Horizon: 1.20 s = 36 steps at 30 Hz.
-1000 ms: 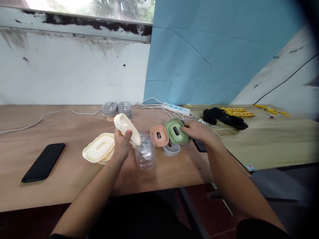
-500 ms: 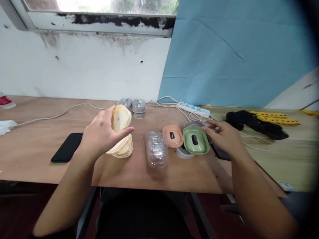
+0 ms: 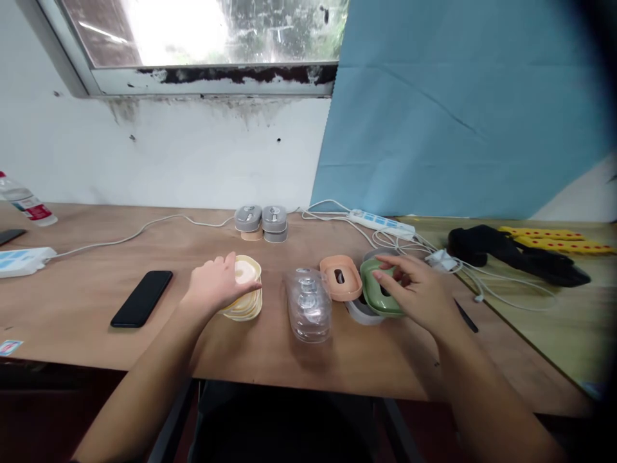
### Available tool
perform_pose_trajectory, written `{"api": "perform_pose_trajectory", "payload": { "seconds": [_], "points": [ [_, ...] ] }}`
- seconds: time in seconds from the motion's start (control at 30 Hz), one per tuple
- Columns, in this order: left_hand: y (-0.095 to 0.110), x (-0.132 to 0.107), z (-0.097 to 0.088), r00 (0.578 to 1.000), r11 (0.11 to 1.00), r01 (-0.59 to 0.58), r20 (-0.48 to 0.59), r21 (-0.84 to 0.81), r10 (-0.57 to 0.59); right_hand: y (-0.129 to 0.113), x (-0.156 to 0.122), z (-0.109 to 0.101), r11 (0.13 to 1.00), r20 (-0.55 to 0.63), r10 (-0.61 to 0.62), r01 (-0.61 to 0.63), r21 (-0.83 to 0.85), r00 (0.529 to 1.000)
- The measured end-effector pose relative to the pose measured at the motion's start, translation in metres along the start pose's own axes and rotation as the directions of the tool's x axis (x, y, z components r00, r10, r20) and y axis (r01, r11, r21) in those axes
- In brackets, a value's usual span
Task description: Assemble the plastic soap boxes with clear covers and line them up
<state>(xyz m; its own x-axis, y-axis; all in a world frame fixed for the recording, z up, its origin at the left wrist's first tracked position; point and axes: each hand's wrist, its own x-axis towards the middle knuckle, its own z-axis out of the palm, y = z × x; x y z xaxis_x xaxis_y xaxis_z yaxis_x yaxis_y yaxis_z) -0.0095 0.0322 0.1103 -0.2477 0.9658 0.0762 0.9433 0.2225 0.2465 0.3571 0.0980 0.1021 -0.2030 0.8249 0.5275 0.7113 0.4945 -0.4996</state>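
My left hand (image 3: 215, 283) is at a stack of shallow cream-coloured dishes (image 3: 247, 302), its fingers curled along the far left side and its thumb across the top. Right of the stack, a pile of clear plastic lids (image 3: 308, 308) lies on the table. My right hand (image 3: 415, 289) hovers over a green soap dish (image 3: 373, 292), thumb and forefinger apart and the other fingers bent, with nothing visible between them. Beside the green dish is a peach soap dish (image 3: 348, 290). Both rest on grey dishes (image 3: 364, 314), which are partly hidden.
Small lidded grey boxes (image 3: 274, 226) stand in two stacks near the wall. A black phone (image 3: 142, 299) lies at left; a power strip (image 3: 383, 225) and tangled white cables are behind. At right lie a black strap (image 3: 520, 254) and yellow gloves (image 3: 563, 241). A bottle (image 3: 29, 202) stands far left.
The cream dish that stood tilted in my left hand now lies down on the stack, and that hand is lower. My right hand has moved from the green dish's edge to over it. The view shifted.
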Motion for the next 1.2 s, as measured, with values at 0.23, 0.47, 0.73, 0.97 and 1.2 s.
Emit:
{"api": "perform_pose_trajectory", "payload": {
  "seconds": [0.23, 0.47, 0.73, 0.97, 1.2],
  "points": [
    [-0.037, 0.000, -0.008, 0.992, 0.951, -0.034, -0.125, -0.307, -0.005, -0.010, 0.023, 0.004, 0.994, 0.068, -0.060, 0.054, 0.090, 0.996],
    [-0.069, 0.058, 0.001, 0.962, 0.496, -0.164, -0.250, -0.853, -0.111, -0.040, 0.137, 0.069, 0.982, 0.319, -0.186, 0.163, 0.099, 0.929],
    [-0.086, 0.085, 0.046, 0.933, 0.023, 0.004, -0.004, -1.000, -0.359, -0.057, 0.210, 0.209, 0.997, 0.430, 0.047, -0.017, -0.073, 0.902],
    [-0.079, 0.083, 0.054, 0.945, 0.000, 0.062, 0.059, -0.998, -0.322, -0.056, 0.205, 0.238, 0.992, 0.363, 0.102, -0.065, -0.112, 0.926],
    [-0.083, 0.079, 0.029, 0.841, 0.199, -0.273, -0.334, -0.941, -0.425, -0.052, 0.195, 0.181, 0.996, 0.249, 0.078, -0.064, -0.064, 0.965]
  ]
}}
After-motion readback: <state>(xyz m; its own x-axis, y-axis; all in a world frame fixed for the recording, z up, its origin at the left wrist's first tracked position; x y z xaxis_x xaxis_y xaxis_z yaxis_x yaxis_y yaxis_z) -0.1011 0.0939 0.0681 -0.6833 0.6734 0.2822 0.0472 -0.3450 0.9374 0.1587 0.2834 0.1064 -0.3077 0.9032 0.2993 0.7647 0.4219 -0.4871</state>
